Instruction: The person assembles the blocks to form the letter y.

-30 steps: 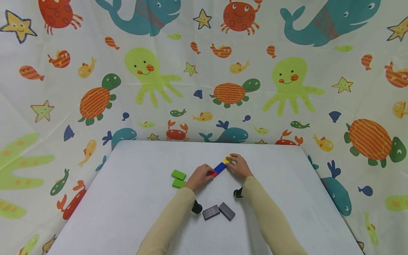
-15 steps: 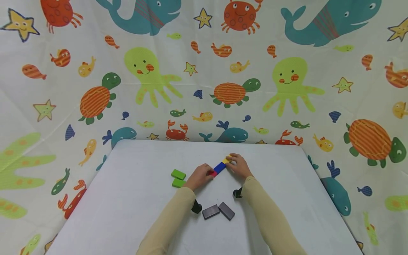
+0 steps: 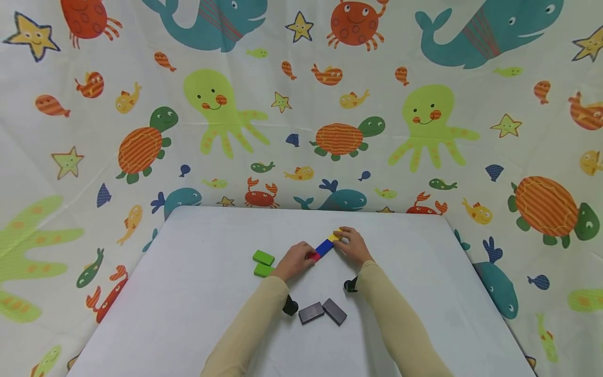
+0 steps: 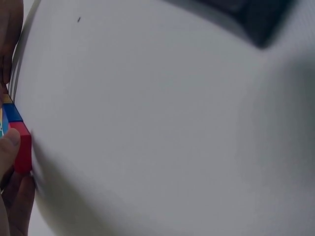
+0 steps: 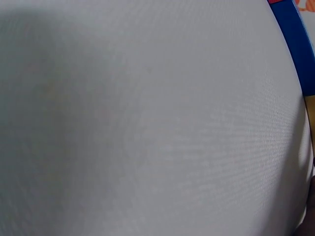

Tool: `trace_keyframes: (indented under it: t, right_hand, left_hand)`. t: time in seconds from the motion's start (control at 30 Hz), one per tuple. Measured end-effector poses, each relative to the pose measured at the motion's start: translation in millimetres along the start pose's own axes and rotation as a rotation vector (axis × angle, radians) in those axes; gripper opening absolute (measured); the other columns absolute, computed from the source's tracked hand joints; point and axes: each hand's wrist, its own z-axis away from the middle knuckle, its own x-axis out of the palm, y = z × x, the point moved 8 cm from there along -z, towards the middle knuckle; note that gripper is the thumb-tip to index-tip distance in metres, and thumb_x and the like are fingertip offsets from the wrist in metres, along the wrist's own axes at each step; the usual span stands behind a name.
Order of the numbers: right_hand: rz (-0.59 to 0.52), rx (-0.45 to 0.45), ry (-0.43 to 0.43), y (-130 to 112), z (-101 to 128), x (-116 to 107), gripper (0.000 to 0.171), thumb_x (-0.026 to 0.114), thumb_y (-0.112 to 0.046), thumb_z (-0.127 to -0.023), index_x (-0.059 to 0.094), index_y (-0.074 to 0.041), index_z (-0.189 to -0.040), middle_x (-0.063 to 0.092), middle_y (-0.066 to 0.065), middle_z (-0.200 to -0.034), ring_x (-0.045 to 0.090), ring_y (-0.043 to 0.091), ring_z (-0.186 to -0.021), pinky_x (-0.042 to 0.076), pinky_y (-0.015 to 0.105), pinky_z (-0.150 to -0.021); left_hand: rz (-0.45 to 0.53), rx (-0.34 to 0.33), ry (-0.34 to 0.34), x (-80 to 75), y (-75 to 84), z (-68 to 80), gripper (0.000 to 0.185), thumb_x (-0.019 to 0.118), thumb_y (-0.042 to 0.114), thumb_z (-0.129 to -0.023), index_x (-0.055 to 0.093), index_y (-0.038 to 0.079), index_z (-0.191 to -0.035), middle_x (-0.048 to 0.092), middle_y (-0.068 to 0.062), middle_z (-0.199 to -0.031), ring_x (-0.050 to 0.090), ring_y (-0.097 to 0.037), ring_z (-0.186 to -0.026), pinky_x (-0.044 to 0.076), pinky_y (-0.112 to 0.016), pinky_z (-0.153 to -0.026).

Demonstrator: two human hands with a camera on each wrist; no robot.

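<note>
Left hand [image 3: 294, 261] is pinching the red block [image 4: 23, 152] between thumb and fingers, while the right hand [image 3: 356, 247] is gripping the yellow block [image 3: 334, 237], its fingers partly hiding it; the blue block [image 3: 324, 248] is lying between those two, touching both end to end; together the three are forming one straight, slanting row on the counter [image 3: 188, 309], running from near left to far right; neither hand is gripping the blue one, so the two ends are probably being held to press the joints close and line them up; outside the row, two green blocks [image 3: 263, 257] are lying just beside each other left of the left hand, the nearer one being partly covered; two grey blocks [image 3: 311, 313] are resting closer to the person, between the forearms, angled, their corners meeting or nearly so; both pairs are sitting aside, perhaps leaving the hands room; tan sleeves [image 3: 252, 322] are covering the arms; beyond the counter, a cloth [image 3: 301, 115] printed with sea animals is hanging as backdrop.
</note>
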Motion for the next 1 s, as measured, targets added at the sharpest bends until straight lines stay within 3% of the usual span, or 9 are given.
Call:
trace_keyframes:
  t: [1.0]
  right_hand:
    - [-0.037, -0.004, 0.014, 1.0, -0.9, -0.1, 0.038, 0.067, -0.022, -0.093, 0.065, -0.006, -0.127, 0.046, 0.018, -0.144, 0.035, 0.038, -0.136, 0.025, 0.055, -0.113]
  left_hand:
    - [-0.013, -0.017, 0.008, 0.6, 1.2, -0.1, 0.023, 0.073, 0.011, -0.088, 0.07, 0.003, -0.11, 0.063, -0.008, -0.105, 0.057, -0.019, -0.092, 0.05, -0.036, -0.087]
